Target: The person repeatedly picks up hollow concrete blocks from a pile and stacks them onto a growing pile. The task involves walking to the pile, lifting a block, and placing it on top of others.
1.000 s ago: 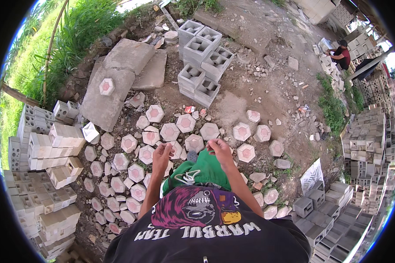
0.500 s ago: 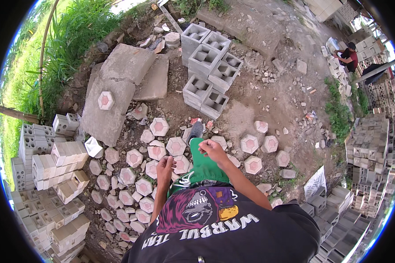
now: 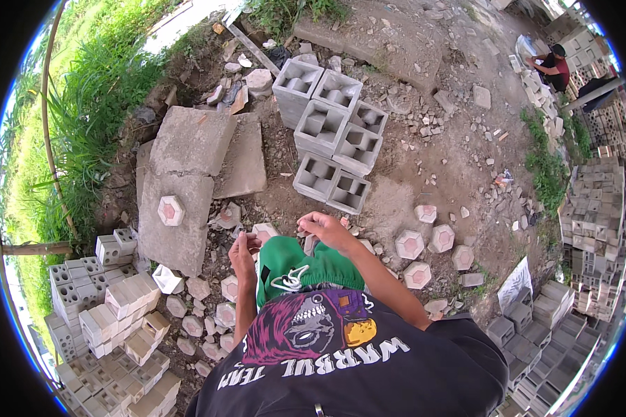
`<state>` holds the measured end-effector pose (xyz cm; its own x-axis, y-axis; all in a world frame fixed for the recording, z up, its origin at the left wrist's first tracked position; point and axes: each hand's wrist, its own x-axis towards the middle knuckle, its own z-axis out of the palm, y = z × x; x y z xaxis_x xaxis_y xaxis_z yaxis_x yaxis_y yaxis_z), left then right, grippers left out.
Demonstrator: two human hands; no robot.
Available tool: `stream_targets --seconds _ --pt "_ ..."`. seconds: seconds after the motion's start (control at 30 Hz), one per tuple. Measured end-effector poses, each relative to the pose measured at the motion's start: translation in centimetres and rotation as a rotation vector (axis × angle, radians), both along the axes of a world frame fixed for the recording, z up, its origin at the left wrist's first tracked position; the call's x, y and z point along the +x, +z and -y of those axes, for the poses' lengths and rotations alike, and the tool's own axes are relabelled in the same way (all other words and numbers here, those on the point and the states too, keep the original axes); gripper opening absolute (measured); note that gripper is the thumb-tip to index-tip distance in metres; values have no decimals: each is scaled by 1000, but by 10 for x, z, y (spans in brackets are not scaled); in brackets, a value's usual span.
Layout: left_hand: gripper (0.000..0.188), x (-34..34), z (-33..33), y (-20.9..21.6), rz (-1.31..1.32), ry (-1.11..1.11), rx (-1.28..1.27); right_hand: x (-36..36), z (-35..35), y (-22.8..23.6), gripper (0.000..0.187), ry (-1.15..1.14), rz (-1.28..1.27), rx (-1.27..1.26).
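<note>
Above the hexagonal pavers [image 3: 409, 244] strewn on the dirt ground [image 3: 424, 160], left hand [image 3: 243, 251] and right hand [image 3: 325, 228] hang loosely curled, holding nothing, mid-stride between the hollow-block stacks [image 3: 330, 135].

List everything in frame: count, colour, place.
hollow concrete blocks: about six, grey, clustered on the dirt ahead
concrete slabs: three or so, grey, lying flat on the left
hexagonal pavers: many, grey with pinkish centres, scattered on the ground around the legs; one sits on a slab
stacked blocks: many, pale grey, lower left; more stacks on the right
grass: green, along the left edge
another person: one, crouching, top right
green shorts: one pair, white drawstring
black shirt: one, printed, bottom
left hand: empty, near the waist
right hand: fingers curled, contents unclear
</note>
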<state>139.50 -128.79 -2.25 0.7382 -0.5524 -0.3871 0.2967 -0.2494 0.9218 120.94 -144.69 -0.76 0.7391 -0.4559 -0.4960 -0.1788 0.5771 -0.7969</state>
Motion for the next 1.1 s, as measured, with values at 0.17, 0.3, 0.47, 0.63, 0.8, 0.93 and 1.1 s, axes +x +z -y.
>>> stream_targets --seconds 0.17,0.3,0.47,0.63,0.8,0.93,1.1 --pt "61 22 64 -17 -43 -364 156 -5 20 -42 35 -262 -121 121" --pt "72 44 113 -37 -91 -645 197 -5 23 -71 36 -575 -138 319" --pt "61 88 181 -120 -83 -907 419 15 36 -146 43 -902 -374 335" --pt "39 141 249 -253 26 -1048 455 55 53 -263 30 -1026 -571 348" --pt "53 172 293 -435 -77 -992 673 83 95 -398 37 -939 -872 24" --pt "64 154 330 -525 102 -1065 690 91 135 -487 49 -814 -1133 -147" --pt "60 118 373 -564 319 -1146 557 91 171 -555 55 -704 -1193 -280"
